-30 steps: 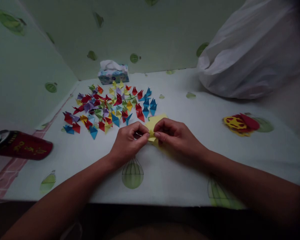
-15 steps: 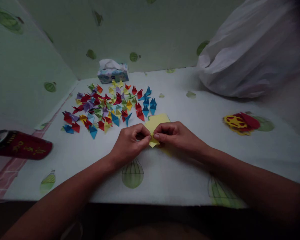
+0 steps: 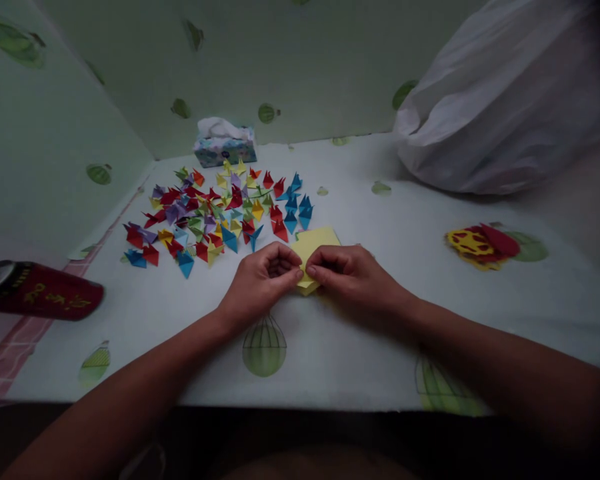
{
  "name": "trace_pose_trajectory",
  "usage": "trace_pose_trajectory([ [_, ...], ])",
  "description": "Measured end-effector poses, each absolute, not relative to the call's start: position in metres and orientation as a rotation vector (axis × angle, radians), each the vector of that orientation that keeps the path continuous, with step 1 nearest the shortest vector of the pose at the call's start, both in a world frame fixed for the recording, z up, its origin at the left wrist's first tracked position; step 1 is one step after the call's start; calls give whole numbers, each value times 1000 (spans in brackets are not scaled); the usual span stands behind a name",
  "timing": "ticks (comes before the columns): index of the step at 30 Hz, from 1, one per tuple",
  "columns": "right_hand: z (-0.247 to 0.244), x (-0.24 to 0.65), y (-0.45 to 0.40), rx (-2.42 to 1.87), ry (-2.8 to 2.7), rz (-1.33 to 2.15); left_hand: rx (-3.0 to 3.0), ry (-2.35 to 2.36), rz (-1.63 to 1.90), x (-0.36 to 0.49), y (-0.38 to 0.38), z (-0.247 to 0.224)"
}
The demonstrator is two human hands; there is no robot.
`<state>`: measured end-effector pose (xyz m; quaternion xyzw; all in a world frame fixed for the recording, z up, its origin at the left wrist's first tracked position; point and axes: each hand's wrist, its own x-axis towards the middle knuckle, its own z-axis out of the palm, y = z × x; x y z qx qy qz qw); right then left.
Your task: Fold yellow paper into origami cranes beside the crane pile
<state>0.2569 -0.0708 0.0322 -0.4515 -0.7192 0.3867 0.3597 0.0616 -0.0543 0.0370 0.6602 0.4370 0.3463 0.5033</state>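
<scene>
Yellow, square-cornered paper (image 3: 308, 288) is pinched by the left hand (image 3: 265, 275) and right hand (image 3: 353, 273), inward from the front edge of the white, green-printed table (image 3: 340, 353); multicoloured folded-paper cranes (image 3: 229, 238) spread toward its back left corner.

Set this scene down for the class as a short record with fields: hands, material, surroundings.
Left hand: fingertips pinching thin yellow paper
Right hand: pinching the same paper, thumbs facing
Beyond left hand: many small multicoloured folded-paper figures
Behind figures: blue-patterned tissue box, white tissue poking out
Far left: red cylindrical can
Far right: large white plastic bag
Surface: white cover with green prints
</scene>
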Motion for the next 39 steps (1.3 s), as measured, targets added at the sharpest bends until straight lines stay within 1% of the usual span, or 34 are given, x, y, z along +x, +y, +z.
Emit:
trace_pose_trajectory([
  [4, 32, 256, -72, -1140, -1909, 857, 1524, 1066, 722, 61, -53, 39],
  [6, 32, 256, -72, -1144, -1921, 841, 1515, 1074, 696, 61, -54, 41],
  [9, 31, 256, -73, -1140, -1875, 940, 1494, 1072, 712, 61, -55, 42],
  [12, 32, 257, -73, -1024, -1745, 1131, 1459, 1094, 759, 60, -54, 42],
  [14, 32, 257, -73, -940, -1731, 1182, 1420, 1100, 806, 59, -52, 41],
  [20, 30, 256, -73, -935, -1838, 987, 1409, 1054, 845, 61, -52, 38],
  [27, 28, 256, -74, -1064, -1779, 1010, 1460, 1014, 891, 63, -59, 37],
  [35, 29, 256, -74, -1066, -1875, 812, 1596, 989, 902, 62, -60, 35],
  [39, 28, 256, -73, -1049, -1911, 767, 1620, 989, 879, 61, -59, 35],
])
